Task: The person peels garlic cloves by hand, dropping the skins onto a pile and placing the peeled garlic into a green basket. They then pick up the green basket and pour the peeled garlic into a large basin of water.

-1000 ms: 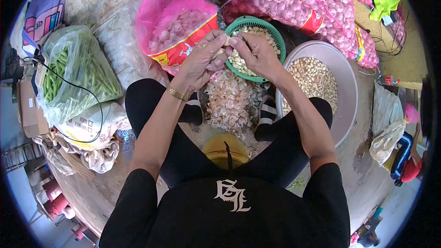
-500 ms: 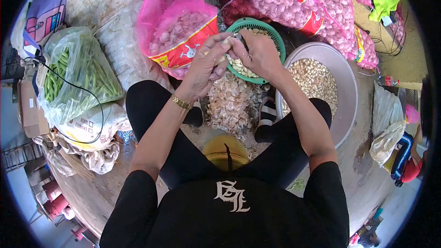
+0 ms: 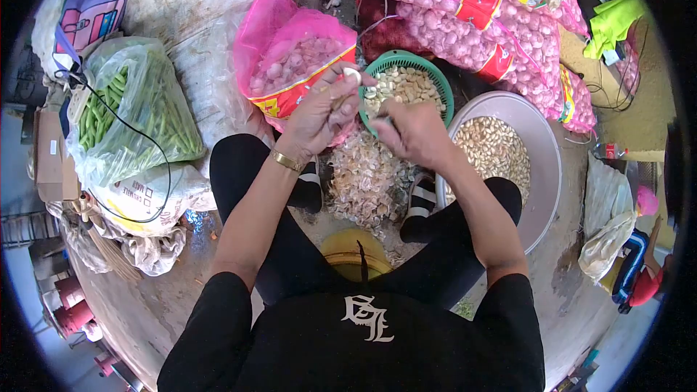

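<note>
Raised in front of the pink mesh bag, my left hand (image 3: 319, 116) pinches a pale garlic clove (image 3: 352, 74) between thumb and fingertips. My right hand (image 3: 415, 134) is curled closed just to its right and lower, apart from the clove. Whatever its fingers grip is hidden. Behind and below the hands stands a green plastic basket (image 3: 446, 81) with pale peeled garlic cloves (image 3: 406, 86) in it. Under my hands a heap of dry garlic skins (image 3: 370, 181) lies on the ground between my feet.
A large basin (image 3: 549, 181) of garlic cloves stands by my right leg. An opened pink mesh bag (image 3: 261, 36) of garlic is ahead left, with more filled garlic bags (image 3: 523, 51) ahead right. At far left sits a plastic bag of green beans (image 3: 163, 112). A yellow stool (image 3: 341, 250) is beneath me.
My hands have separated: the right moved down and away, while the left keeps hold of the clove, now plainly visible. The whole view has shifted slightly downward.
</note>
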Demonstrator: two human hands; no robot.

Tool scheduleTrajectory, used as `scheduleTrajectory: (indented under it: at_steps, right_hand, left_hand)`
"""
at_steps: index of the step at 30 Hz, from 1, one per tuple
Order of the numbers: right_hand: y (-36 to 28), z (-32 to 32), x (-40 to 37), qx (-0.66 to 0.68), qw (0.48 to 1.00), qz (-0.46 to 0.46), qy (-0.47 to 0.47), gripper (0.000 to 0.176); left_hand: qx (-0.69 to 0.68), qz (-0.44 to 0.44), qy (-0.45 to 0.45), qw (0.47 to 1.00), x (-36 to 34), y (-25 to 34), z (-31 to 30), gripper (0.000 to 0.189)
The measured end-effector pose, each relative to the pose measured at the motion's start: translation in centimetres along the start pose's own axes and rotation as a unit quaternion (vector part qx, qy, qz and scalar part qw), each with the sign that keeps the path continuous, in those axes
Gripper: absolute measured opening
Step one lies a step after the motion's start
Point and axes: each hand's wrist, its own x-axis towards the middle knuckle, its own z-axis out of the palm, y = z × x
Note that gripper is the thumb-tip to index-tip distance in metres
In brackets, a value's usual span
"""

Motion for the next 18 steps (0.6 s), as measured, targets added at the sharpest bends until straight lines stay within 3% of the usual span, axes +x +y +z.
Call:
scheduleTrajectory:
  at_steps: [5,11,18]
  right_hand:
    - [-0.5,0.8,-1.0,-0.044,0.984,-0.023,-0.173,0.031]
    - [0.5,3.5,-2.0,0.001,0.993,0.046,-0.108,0.033]
    - [-0.6,3.1,-1.7,-0.079,0.981,0.025,-0.174,0.031]
  left_hand:
    - [0.013,0.004,-0.051,0.999,0.1,1.0,-1.1,0.02]
    - [-0.007,0.036,-0.047,0.998,0.1,1.0,-1.5,0.022]
    - [0.044,0.044,-0.029,0.998,0.1,1.2,-1.8,0.031]
